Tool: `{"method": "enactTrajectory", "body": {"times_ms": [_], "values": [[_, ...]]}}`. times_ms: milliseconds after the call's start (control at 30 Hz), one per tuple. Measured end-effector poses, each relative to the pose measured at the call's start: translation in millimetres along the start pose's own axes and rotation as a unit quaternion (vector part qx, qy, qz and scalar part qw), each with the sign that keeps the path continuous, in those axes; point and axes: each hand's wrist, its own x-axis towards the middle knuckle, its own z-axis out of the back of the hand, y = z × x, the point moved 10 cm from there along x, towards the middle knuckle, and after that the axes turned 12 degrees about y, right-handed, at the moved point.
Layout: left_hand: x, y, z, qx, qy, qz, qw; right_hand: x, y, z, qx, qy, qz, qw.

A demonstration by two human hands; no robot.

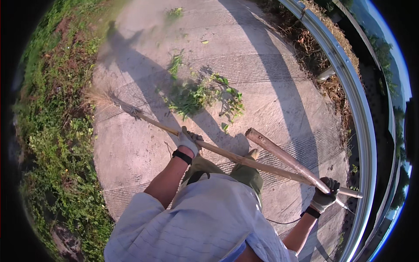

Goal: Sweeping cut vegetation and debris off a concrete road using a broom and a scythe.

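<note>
My left hand (190, 140), in a grey work glove, is closed around the wooden handle of a twig broom (157, 124). The broom slants across my body, its bristle head (106, 98) at the left edge of the pavement. Near the other end of that handle, my gloved right hand (325, 195) grips it together with a second, thicker brown shaft (278, 151). This shaft points forward and left, with its blunt end raised; a thin light tip shows behind the hand. Cut green weeds (196, 98) lie in a loose pile on the concrete before me.
Ridged concrete pavement (124, 157) runs ahead. Dense green plants (55, 147) border it on the left. A metal guardrail (356, 108) curves along the right, with dry plant litter (334, 85) beside it. Loose leaves (175, 62) lie farther ahead, where the view is hazy.
</note>
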Motion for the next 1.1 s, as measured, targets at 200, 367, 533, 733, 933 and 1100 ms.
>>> {"method": "enactTrajectory", "body": {"times_ms": [200,367,533,733,933,1100], "values": [[-3.3,60.0,65.9,-0.107,-0.039,-0.017,0.993,132.7,-1.7,31.2,-0.158,0.085,-0.023,0.983],[-27.2,130.5,101.1,-0.119,-0.093,-0.069,0.986,219.8,-48.0,-10.0,-0.093,0.146,-0.141,0.975],[15.5,182.6,188.9,-0.132,-0.057,-0.11,0.983,257.7,-112.5,-75.5,-0.064,0.25,-0.252,0.933],[26.6,246.4,34.6,-0.103,-0.059,0.095,0.988,326.3,-142.0,-85.7,-0.046,0.252,-0.269,0.928],[119.4,304.9,-146.8,-0.175,0.044,0.177,0.968,414.1,-2.8,-97.3,-0.112,0.257,-0.13,0.951],[157.3,241.1,-301.1,-0.036,0.128,0.046,0.99,367.4,43.6,-106.2,-0.151,0.182,0.013,0.972]]}}
